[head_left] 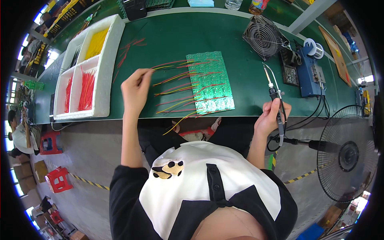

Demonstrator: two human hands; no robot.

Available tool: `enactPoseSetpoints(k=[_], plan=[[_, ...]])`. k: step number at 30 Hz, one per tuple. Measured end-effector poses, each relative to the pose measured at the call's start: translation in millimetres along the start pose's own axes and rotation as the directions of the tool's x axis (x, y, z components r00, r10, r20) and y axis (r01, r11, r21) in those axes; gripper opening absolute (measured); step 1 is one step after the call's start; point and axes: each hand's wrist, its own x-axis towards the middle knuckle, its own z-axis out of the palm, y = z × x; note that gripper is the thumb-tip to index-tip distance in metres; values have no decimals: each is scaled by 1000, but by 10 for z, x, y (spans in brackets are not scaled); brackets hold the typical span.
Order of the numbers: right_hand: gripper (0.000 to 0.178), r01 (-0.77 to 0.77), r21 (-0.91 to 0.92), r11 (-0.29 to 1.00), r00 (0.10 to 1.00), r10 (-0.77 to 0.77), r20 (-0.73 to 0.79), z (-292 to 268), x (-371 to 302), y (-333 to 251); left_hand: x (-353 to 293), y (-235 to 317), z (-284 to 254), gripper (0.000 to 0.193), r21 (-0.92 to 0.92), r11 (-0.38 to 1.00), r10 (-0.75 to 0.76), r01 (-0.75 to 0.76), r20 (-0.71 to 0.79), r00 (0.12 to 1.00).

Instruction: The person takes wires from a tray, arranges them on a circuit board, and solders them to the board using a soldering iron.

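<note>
My left hand (137, 89) is closed in a pinch at the free ends of a red wire (166, 64) and a yellow wire at the far left of a green circuit board panel (212, 82). Several more red and yellow wires (176, 93) stick out from the panel's left side, and one yellow wire hangs over the table's near edge. To the right of the panel, my right hand (269, 116) grips a soldering iron (275, 94) by its dark handle. The iron's tip points up and away, with a thin curved tube beside it, apart from the board.
A white foam tray (105, 82) at the left holds red, yellow and dark wires in compartments. Loose red wires (127, 52) lie beside it. A small fan (262, 38), a blue soldering station (310, 74) and a solder spool (314, 48) stand at the right. A large fan (348, 156) is at the near right.
</note>
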Motion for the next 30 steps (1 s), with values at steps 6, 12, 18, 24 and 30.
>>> enactPoseSetpoints(k=[6,12,18,24,30], plan=[[18,-52,-74,996,998,50,-27,22,20,9,-635,743,268,8,197,957,193,-212,108,975],[17,-42,-27,999,999,42,4,17,41,-18,-746,601,675,15,71,883,408,-465,374,833],[17,-54,-31,998,999,54,-10,10,53,1,-682,488,730,18,253,794,443,-554,384,810],[18,-104,-10,995,995,104,4,21,66,0,-485,421,850,17,265,773,477,-577,357,803],[18,-101,-29,994,993,103,55,1,66,26,-197,606,592,10,47,970,228,-239,164,960]])
